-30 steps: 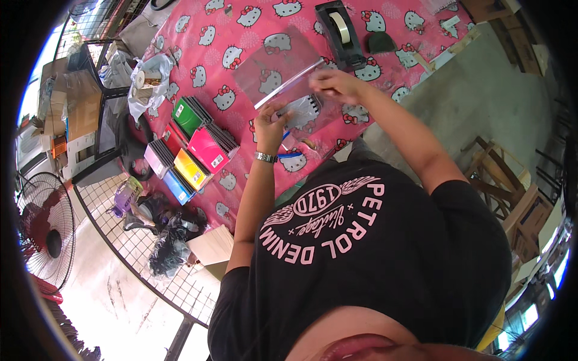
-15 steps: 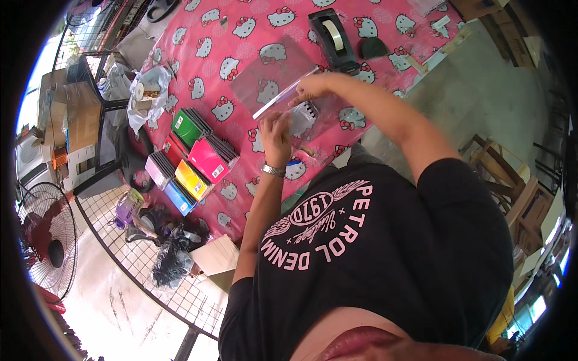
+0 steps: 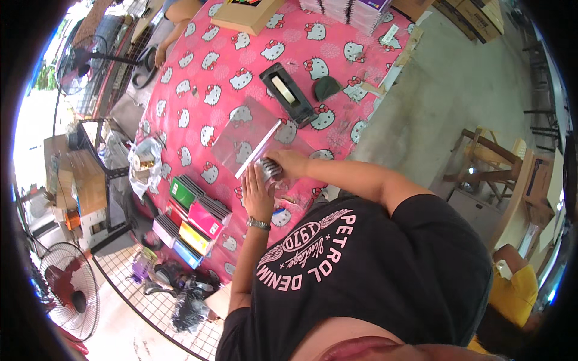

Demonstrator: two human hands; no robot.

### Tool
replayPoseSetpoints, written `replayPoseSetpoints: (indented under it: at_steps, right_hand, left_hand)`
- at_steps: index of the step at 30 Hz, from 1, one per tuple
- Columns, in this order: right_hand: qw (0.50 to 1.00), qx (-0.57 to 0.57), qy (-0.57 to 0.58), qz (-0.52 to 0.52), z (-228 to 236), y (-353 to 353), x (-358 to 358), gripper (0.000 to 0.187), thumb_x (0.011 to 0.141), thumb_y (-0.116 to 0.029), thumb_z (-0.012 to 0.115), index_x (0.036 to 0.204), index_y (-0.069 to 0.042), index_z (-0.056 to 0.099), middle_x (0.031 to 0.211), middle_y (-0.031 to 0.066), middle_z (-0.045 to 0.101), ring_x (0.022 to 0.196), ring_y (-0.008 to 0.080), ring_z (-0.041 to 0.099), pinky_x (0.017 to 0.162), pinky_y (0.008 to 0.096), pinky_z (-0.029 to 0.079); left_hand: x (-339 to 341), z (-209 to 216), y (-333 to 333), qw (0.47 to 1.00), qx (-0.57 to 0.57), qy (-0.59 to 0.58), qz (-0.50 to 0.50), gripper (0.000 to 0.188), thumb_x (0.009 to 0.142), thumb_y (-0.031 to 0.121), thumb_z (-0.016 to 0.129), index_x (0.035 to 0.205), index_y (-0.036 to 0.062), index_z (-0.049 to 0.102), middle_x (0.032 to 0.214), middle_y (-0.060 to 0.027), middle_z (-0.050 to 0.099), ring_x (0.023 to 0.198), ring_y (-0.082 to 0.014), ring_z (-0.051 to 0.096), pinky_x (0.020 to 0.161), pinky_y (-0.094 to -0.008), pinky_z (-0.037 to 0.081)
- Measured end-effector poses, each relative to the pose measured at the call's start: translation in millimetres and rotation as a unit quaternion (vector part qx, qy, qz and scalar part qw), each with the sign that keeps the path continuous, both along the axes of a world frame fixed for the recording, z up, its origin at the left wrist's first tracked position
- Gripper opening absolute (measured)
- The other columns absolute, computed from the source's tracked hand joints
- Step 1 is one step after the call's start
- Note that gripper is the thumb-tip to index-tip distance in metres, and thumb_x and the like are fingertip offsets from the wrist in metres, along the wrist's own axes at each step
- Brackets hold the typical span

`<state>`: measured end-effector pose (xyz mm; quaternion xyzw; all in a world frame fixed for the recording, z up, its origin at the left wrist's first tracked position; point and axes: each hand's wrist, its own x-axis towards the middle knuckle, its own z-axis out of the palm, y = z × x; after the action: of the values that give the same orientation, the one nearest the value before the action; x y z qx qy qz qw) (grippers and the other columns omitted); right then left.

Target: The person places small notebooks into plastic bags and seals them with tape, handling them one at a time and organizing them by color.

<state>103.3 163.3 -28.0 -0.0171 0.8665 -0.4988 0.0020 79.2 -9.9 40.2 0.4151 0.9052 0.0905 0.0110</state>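
A clear plastic bag [image 3: 233,139] with a white strip [image 3: 257,149] across it lies on the pink table in front of me. At its near side sits a small spiral notebook [image 3: 270,171], partly covered by my hands and by shiny plastic. My right hand [image 3: 288,165] is on the notebook's right side, fingers bent around its edge; the fingertips are partly hidden. My left hand [image 3: 258,194], with a metal watch at the wrist, lies with its fingers stretched out along the notebook's left side, near the lower end of the strip.
Several stacked spiral notebooks [image 3: 191,221] in bright colours stand to the left. A black tape dispenser [image 3: 288,95] and a dark lump [image 3: 327,88] lie beyond my hands. More stacks [image 3: 346,13] and a cardboard box [image 3: 247,15] are at the far edge. A fan [image 3: 71,293] stands at left.
My view has shifted, showing more of the table's far side. My right hand has gone from a pointing finger to bending around the notebook. My left fingers have straightened from a curled pose.
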Motion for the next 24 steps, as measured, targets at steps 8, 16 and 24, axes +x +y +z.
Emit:
replayPoseSetpoints:
  at_steps: [8, 16, 24]
  right_hand:
    - [0.963, 0.149, 0.225, -0.023, 109.2, 66.6, 23.7, 0.059, 0.059, -0.026, 0.075, 0.111, -0.012, 0.051, 0.106, 0.0072, 0.054, 0.102, 0.0274, 0.051, 0.092, 0.0428, 0.036]
    - [0.952, 0.164, 0.247, 0.072, 193.5, 182.8, 30.1, 0.065, 0.058, -0.030, 0.080, 0.112, -0.009, 0.051, 0.102, 0.0096, 0.055, 0.097, 0.0302, 0.054, 0.087, 0.0412, 0.041]
    - [0.710, -0.150, 0.308, -0.616, 130.6, 385.4, -12.5, 0.065, 0.067, -0.037, 0.082, 0.103, 0.004, 0.046, 0.100, 0.0146, 0.057, 0.090, 0.0228, 0.055, 0.081, 0.0319, 0.045]
  left_hand:
    - [2.6, 76.6, 27.8, 0.993, 0.061, 0.080, 0.059, 0.077, 0.070, 0.026, 0.071, 0.134, 0.0001, 0.037, 0.140, -0.0190, 0.037, 0.131, -0.0361, 0.033, 0.109, -0.0497, 0.022]
    - [-12.6, 131.3, 110.1, 0.945, 0.192, -0.263, -0.034, 0.068, 0.061, 0.020, 0.079, 0.120, 0.0030, 0.051, 0.113, -0.0158, 0.055, 0.103, -0.0326, 0.055, 0.086, -0.0406, 0.046]
    - [2.6, 56.3, 36.0, 0.933, 0.179, -0.289, 0.116, 0.037, 0.077, 0.016, 0.070, 0.109, 0.0014, 0.060, 0.109, -0.0155, 0.060, 0.100, -0.0299, 0.059, 0.084, -0.0348, 0.046]
